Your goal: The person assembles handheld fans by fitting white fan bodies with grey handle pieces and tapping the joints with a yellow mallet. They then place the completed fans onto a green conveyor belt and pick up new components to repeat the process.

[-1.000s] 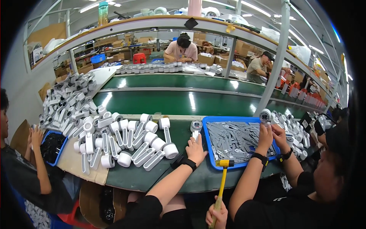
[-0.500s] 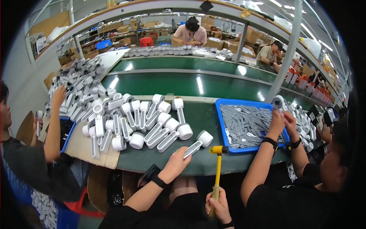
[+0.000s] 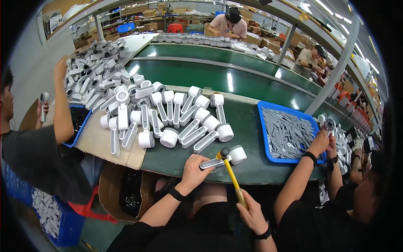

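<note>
My left hand (image 3: 193, 172) grips the handle end of a white handheld fan body (image 3: 238, 154). This piece has a drum-shaped head and a grey-inlaid handle, and it lies at the bench's front edge, head pointing right. In my right hand (image 3: 252, 211) is a small hammer (image 3: 233, 176) with a yellow shaft. The hammer's head is over the fan's handle, close to the drum; whether it touches cannot be made out. Several similar fan bodies (image 3: 195, 136) lie beyond my left hand, their handles mostly toward me.
A blue tray (image 3: 263, 134) of grey strips stands to the right, beside a co-worker's hands (image 3: 321, 143). Leftward are a heap of white bodies (image 3: 90, 71), cardboard (image 3: 98, 145) and another co-worker's arm (image 3: 63, 105). A green conveyor (image 3: 189, 75) runs behind.
The hammer has swung left, from beside the fan body to over its handle, and my right hand has risen. My left hand still holds the handle. The whole view has shifted.
</note>
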{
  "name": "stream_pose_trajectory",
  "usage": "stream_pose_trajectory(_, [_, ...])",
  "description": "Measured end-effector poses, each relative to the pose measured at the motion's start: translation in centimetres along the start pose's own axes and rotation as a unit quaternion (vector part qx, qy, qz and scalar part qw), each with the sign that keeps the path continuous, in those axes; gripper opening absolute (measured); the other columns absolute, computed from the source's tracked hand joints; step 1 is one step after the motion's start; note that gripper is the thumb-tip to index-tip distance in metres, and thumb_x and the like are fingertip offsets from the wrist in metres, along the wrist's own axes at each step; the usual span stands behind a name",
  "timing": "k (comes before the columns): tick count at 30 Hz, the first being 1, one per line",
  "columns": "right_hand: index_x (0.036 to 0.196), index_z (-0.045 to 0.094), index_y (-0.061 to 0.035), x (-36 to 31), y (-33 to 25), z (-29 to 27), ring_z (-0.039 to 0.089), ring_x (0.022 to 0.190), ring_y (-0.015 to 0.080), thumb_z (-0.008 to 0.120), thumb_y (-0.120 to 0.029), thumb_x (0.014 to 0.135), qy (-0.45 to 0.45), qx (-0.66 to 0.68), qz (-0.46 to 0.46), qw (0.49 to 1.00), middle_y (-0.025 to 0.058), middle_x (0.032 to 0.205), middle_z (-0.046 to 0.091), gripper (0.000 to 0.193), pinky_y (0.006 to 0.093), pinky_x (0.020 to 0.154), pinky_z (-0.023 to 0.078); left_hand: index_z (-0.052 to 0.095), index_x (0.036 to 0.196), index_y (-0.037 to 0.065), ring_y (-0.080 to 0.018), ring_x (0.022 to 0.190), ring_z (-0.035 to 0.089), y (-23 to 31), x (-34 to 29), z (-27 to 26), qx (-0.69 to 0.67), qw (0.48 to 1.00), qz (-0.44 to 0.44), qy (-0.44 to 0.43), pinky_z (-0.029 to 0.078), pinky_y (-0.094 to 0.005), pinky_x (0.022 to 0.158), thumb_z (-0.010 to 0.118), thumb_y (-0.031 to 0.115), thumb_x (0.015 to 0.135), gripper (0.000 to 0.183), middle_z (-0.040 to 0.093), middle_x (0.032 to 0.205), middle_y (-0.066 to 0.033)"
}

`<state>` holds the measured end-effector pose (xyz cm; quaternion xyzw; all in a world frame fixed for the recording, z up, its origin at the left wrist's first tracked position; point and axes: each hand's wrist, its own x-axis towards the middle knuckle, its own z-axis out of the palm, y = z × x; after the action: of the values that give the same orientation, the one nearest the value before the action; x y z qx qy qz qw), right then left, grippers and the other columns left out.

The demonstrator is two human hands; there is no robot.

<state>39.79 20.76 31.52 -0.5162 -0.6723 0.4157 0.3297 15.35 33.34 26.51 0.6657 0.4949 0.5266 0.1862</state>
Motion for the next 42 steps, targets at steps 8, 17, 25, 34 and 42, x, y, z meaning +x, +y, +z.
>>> stream_pose_trajectory(8, [0.141, 0.046, 0.0011, -1.1, -3.7, 0.1, 0.066, 0.087, 0.0209, 0.061, -0.002, 0.091, 0.082, -0.024, 0.029, 0.996, 0.0151, 0.100, 0.066, 0.052, 0.0284, 0.081, 0.050, 0.066, 0.086, 0.007, -0.0277, 0.081, 0.058, -0.5, 0.0, -0.2, -0.005, 1.000, 0.001, -0.008, 0.045, -0.0391, 0.076, 0.084, 0.013, 0.068, 0.026, 0.061, 0.080, -0.0065])
stream_pose_trajectory(17, [0.140, 0.047, 0.0018, -1.4, -3.4, 0.7, 0.060, 0.078, 0.0240, 0.063, 0.003, 0.087, 0.096, -0.114, -0.044, 0.988, 0.0146, 0.090, 0.060, 0.055, 0.0299, 0.074, 0.048, 0.066, 0.086, 0.010, -0.0260, 0.086, 0.059, -0.6, -0.1, -0.2, 0.001, 1.000, -0.023, -0.022, 0.042, -0.0382, 0.080, 0.084, 0.017, 0.069, 0.025, 0.062, 0.083, -0.0042])
stream_pose_trajectory(25, [0.139, 0.049, -0.0012, -1.0, -3.8, 1.1, 0.056, 0.067, 0.0255, 0.063, 0.000, 0.088, 0.111, -0.127, -0.082, 0.982, 0.0140, 0.077, 0.054, 0.053, 0.0321, 0.065, 0.046, 0.070, 0.094, 0.011, -0.0265, 0.087, 0.059, -0.7, -0.4, -0.6, 0.032, 0.999, 0.015, -0.011, 0.041, -0.0386, 0.082, 0.083, 0.022, 0.070, 0.029, 0.063, 0.086, -0.0041])
stream_pose_trajectory(34, [0.138, 0.052, -0.0033, -0.7, -4.8, 1.3, 0.055, 0.065, 0.0266, 0.066, -0.002, 0.087, 0.118, -0.121, -0.108, 0.980, 0.0145, 0.075, 0.053, 0.052, 0.0332, 0.063, 0.046, 0.074, 0.093, 0.013, -0.0239, 0.095, 0.055, -1.2, -1.1, -2.4, 0.074, 0.997, 0.006, -0.011, 0.038, -0.0371, 0.082, 0.084, 0.022, 0.068, 0.028, 0.062, 0.085, -0.0014])
stream_pose_trajectory(42, [0.136, 0.051, 0.0047, -0.8, -5.8, 0.8, 0.054, 0.068, 0.0194, 0.062, 0.005, 0.086, 0.082, -0.128, -0.060, 0.987, 0.0110, 0.081, 0.056, 0.051, 0.0278, 0.065, 0.044, 0.074, 0.091, 0.013, -0.0234, 0.093, 0.055, -1.5, -1.4, -2.4, 0.075, 0.997, -0.006, -0.023, 0.037, -0.0366, 0.080, 0.084, 0.023, 0.068, 0.027, 0.059, 0.081, -0.0009])
